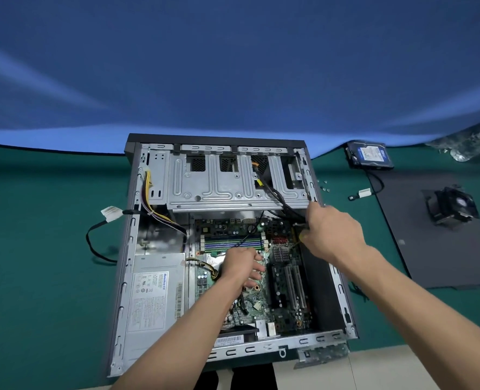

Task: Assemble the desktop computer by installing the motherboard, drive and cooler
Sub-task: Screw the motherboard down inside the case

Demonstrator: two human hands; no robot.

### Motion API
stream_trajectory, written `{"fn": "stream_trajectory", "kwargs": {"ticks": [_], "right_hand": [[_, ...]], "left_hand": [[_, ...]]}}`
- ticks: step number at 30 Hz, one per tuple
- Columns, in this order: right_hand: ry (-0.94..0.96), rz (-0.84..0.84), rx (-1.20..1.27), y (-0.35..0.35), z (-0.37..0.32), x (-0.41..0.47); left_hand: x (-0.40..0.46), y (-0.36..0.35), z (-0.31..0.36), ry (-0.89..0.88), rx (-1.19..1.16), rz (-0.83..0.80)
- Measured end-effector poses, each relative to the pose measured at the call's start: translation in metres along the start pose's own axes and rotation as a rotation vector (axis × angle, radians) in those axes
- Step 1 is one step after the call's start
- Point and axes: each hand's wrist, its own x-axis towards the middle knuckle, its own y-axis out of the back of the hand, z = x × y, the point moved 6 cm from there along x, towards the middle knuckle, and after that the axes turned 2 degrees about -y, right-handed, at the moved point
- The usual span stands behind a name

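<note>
Left hand [241,266] on motherboard [282,277] | long axis near-far | flat in case [126,277]

lay open from above, the case [126,277], side panel off. blocked across the far half by the metal drive cage [233,187]. crossed beside the cage's right end by black cables [278,197] running down to the motherboard [284,277]. filled at the near left by the power supply [151,294]. occupied over the board by the left hand [240,264] at centre and the right hand [333,232] at the far right edge. left bare, a dark strip [320,291] between board and right wall.
</note>
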Motion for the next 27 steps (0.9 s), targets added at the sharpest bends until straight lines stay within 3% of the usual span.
{"fn": "stream_trajectory", "kwargs": {"ticks": [2, 6, 9, 14, 17, 27], "right_hand": [[-0.063, 0.046, 0.001, 0.001, 0.001, 0.001], [-0.100, -0.049, 0.013, -0.004, 0.001, 0.007], [-0.046, -0.120, -0.071, -0.010, -0.001, 0.005], [0.091, -0.078, -0.386, -0.017, -0.014, -0.008], [0.167, -0.094, -0.455, -0.020, -0.016, -0.013], [0.091, 0.149, -0.089, 0.011, 0.060, -0.035]], "left_hand": [[0.001, -0.001, -0.002, 0.004, 0.010, -0.012], [0.001, -0.001, -0.002, 0.008, 0.014, -0.013], [0.000, -0.001, -0.001, 0.008, 0.017, -0.010], [-0.001, -0.004, -0.001, -0.004, 0.045, -0.029], [-0.001, -0.005, 0.000, -0.024, 0.056, -0.028], [-0.024, -0.006, 0.024, -0.319, 0.270, 0.115]]}}
